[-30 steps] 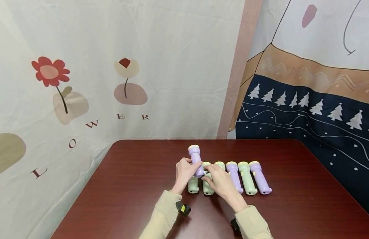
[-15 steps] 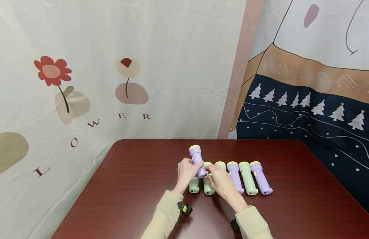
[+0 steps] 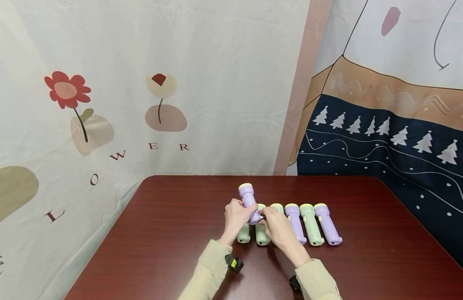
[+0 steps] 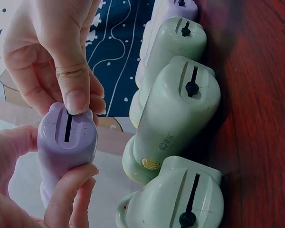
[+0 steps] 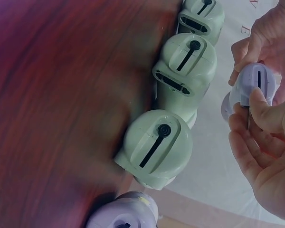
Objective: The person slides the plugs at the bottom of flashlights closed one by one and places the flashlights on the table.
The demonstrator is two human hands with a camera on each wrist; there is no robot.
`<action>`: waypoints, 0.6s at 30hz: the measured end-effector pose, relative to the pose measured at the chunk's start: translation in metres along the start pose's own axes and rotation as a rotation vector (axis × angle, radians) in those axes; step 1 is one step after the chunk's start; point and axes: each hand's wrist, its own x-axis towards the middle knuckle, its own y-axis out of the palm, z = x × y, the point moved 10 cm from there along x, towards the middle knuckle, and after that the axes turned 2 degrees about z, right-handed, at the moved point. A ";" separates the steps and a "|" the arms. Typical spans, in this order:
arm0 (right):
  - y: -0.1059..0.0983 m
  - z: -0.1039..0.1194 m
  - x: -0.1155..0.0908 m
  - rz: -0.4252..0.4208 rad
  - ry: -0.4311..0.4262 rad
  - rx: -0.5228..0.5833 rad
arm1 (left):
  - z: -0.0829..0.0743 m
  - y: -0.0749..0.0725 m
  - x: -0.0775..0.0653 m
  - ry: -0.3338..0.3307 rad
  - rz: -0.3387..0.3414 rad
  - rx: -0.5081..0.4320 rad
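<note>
My left hand (image 3: 236, 217) grips a purple flashlight (image 3: 246, 193) above the table, its yellow-rimmed head pointing up and away. At its tail end, my right hand (image 3: 279, 230) works with thumb and fingers. The left wrist view shows the right thumb (image 4: 77, 100) on the top of the black slot (image 4: 67, 128), covering the slider. Beside the tail, a thin metal prong (image 5: 249, 118) sticks out between the right thumb and fingers in the right wrist view. Under the hands lie green flashlights (image 3: 262, 237), their tails towards me; the hands partly cover them.
The row continues rightwards with a purple flashlight (image 3: 296, 223), a green flashlight (image 3: 311, 225) and another purple flashlight (image 3: 329, 225). All lie on the dark red-brown table (image 3: 171, 237). A printed cloth (image 3: 223, 83) hangs behind its back edge.
The left hand and the held flashlight have shifted slightly right, closer to the right hand. The flashlights on the table lie in the same order.
</note>
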 end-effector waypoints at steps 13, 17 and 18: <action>-0.002 0.000 0.000 -0.021 -0.010 -0.003 | -0.004 -0.001 -0.002 0.004 -0.007 0.021; -0.002 0.000 0.000 -0.025 -0.014 -0.003 | -0.003 0.000 -0.002 -0.001 -0.008 0.019; -0.002 -0.001 0.000 -0.025 -0.014 -0.004 | -0.003 0.000 -0.002 -0.003 -0.008 0.017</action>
